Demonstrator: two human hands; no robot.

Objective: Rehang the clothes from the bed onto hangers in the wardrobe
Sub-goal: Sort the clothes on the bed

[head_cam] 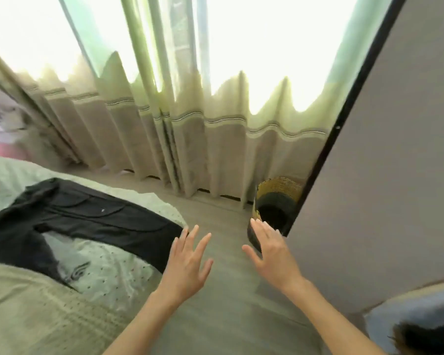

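While unheld: black fabric trousers (87,213) lie spread on pale green bed (16,303).
Grip: left hand (187,262), right hand (272,254) splayed, empty.
Risk: one-leg pickup; trousers could be dragged floorward.

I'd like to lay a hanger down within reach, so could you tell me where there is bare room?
Bare floor runs between the bed and the grey panel, up to the curtains. The near bed corner is bare too. It is crowded where the black trousers lie and by the basket.
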